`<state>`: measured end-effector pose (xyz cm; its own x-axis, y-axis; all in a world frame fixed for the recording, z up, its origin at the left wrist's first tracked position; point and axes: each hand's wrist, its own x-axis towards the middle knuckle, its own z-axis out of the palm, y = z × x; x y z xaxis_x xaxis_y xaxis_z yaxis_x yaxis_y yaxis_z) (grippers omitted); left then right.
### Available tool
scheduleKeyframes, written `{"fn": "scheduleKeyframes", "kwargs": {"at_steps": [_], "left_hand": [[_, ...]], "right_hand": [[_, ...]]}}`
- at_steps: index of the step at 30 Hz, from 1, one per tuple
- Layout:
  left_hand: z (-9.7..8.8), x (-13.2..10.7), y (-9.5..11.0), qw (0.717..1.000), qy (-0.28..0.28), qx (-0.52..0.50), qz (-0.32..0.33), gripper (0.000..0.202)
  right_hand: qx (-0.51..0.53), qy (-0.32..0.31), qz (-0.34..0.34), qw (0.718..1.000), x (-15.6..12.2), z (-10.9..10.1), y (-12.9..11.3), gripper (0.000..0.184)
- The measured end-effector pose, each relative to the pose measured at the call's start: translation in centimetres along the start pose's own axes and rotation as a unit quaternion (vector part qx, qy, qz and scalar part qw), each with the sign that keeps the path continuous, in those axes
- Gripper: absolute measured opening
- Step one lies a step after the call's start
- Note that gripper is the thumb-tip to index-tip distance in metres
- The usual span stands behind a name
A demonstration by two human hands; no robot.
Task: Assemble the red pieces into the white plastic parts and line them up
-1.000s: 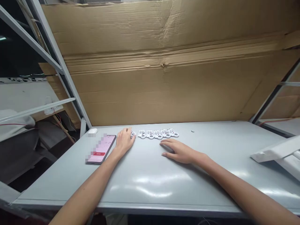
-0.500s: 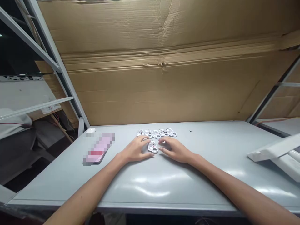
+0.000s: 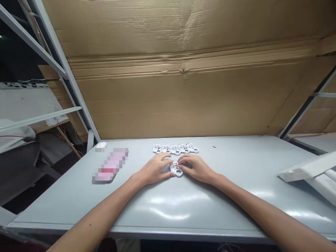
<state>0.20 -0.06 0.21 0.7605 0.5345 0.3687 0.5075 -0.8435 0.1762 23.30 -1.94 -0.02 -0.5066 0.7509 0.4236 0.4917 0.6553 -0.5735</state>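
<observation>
- The left hand rests loosely curled on the pale grey table, its fingertips closed on the left edge of a small flat white plastic part with a ring-shaped end.
- The right hand, half-curled too, pinches the right edge of the part, which sits between the two hands.
- A row of five similar white parts lies just beyond the fingertips.
- A flat pink phone lies left of the left hand.
- Long white bars lie well right of the right hand.
</observation>
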Motion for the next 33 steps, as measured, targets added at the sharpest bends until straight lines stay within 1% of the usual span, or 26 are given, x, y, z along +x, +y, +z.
{"fn": "scheduleKeyframes", "kwargs": {"at_steps": [2, 4, 6, 7, 9, 11, 13, 16, 19, 21, 27, 30, 33], "left_hand": [[0.0, 0.0, 0.0, 1.0, -0.001, 0.005, 0.001, 0.029], [-0.1, 0.0, 0.1, 1.0, -0.001, 0.008, 0.001, 0.028], [-0.2, 0.0, 0.2, 1.0, -0.003, 0.007, 0.0, 0.027], [-0.2, 0.0, 0.2, 1.0, -0.005, 0.007, -0.001, 0.027], [-0.3, 0.0, 0.3, 1.0, -0.01, 0.01, -0.005, 0.028], [-0.4, 0.0, 0.3, 1.0, -0.015, 0.012, -0.009, 0.029], [-0.4, 0.0, 0.3, 1.0, -0.018, 0.012, -0.012, 0.03], [-0.5, 0.1, 0.4, 1.0, -0.021, 0.015, -0.012, 0.031], [-0.5, 0.0, 0.4, 1.0, -0.022, 0.017, -0.012, 0.032], [-0.5, 0.0, 0.3, 1.0, -0.022, 0.013, -0.012, 0.032], [-0.3, 0.0, 0.2, 1.0, -0.021, 0.011, -0.008, 0.032], [-0.3, 0.0, 0.2, 1.0, -0.024, 0.012, -0.006, 0.031], [-0.4, 0.0, 0.2, 0.999, -0.029, 0.017, -0.007, 0.031]], "right_hand": [[-0.005, 0.019, -0.007, 1.0, 0.0, 0.0, 0.1, 0.021], [0.0, 0.06, 0.002, 0.998, 0.0, -0.1, 0.2, 0.02], [0.033, 0.106, 0.043, 0.993, 0.1, -0.3, 0.3, 0.018], [0.068, 0.122, 0.071, 0.988, 0.2, -0.5, 0.4, 0.019], [0.17, 0.139, 0.135, 0.966, 0.4, -1.0, 0.5, 0.026], [0.278, 0.144, 0.19, 0.931, 0.5, -1.5, 0.8, 0.032], [0.35, 0.143, 0.231, 0.897, 0.6, -1.7, 1.2, 0.034], [0.414, 0.129, 0.265, 0.861, 0.6, -1.8, 1.7, 0.029], [0.46, 0.101, 0.267, 0.841, 0.6, -1.6, 1.9, 0.026], [0.471, 0.083, 0.263, 0.838, 0.6, -1.5, 1.8, 0.027], [0.466, 0.043, 0.25, 0.847, 0.5, -1.3, 1.2, 0.026], [0.468, 0.042, 0.247, 0.847, 0.5, -1.2, 1.2, 0.025], [0.453, 0.054, 0.254, 0.853, 0.6, -1.3, 1.2, 0.026]]}}
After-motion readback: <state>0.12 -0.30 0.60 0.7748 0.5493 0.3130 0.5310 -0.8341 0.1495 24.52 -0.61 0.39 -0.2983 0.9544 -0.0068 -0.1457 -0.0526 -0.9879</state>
